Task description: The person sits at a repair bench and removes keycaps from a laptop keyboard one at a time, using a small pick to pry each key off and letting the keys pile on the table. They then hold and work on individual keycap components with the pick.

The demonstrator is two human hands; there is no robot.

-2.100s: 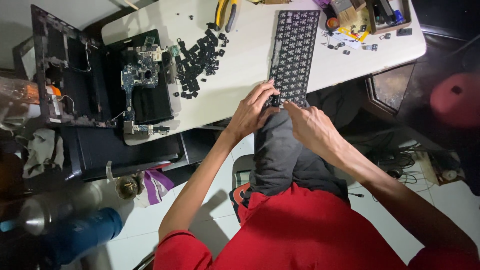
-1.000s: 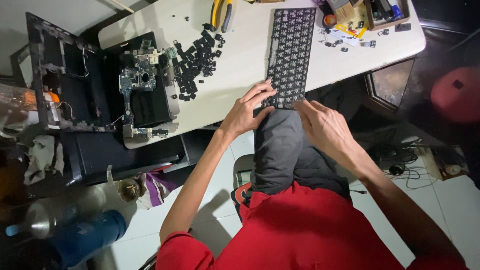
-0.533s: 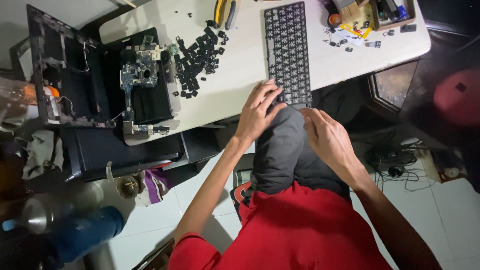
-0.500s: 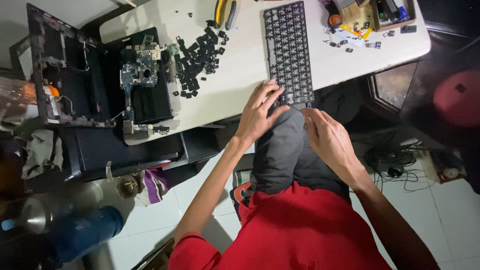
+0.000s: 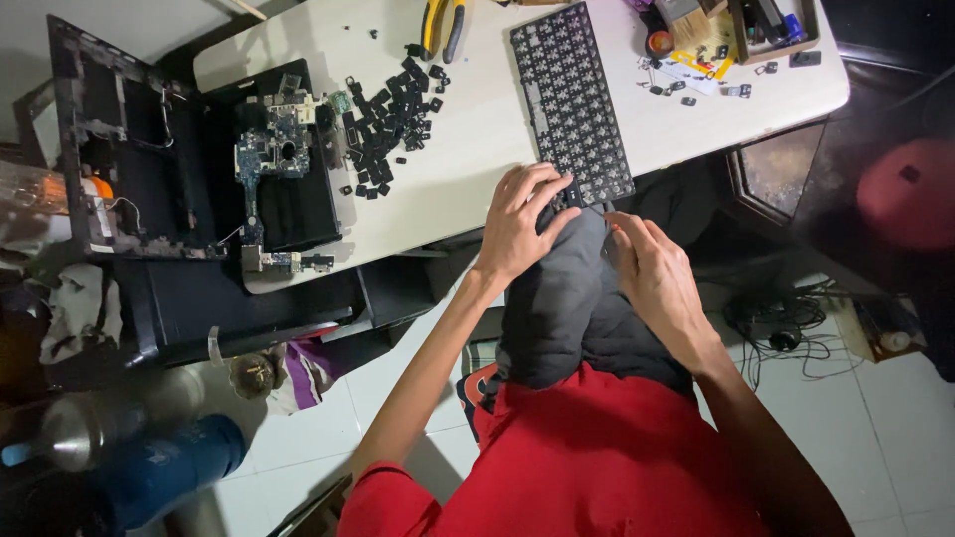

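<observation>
Head view, looking down: our left hand [image 5: 522,224] rests, fingers spread and bent, on the near end of the stripped keyboard frame [image 5: 572,104]; it presses there rather than closing round anything. Our right hand [image 5: 657,278] lies loosely curled on the dark trouser knee [image 5: 567,298], just off the frame's near corner; whether it pinches a small part we cannot tell, the fingertips being hidden.

The frame lies flat on the white table [image 5: 477,149], its near end at the table edge. We judge it light, thin and flexible, its key clips fragile; best held by the long edges with both hands, not by one corner.

Count: one keyboard frame; one heap of loose black keycaps [image 5: 393,109], too many and too small to number, perhaps several dozen; one pair of yellow-handled pliers [image 5: 443,25]; one circuit board [image 5: 274,149] on an opened laptop base [image 5: 288,199]; one empty laptop shell [image 5: 129,139] at far left.
</observation>
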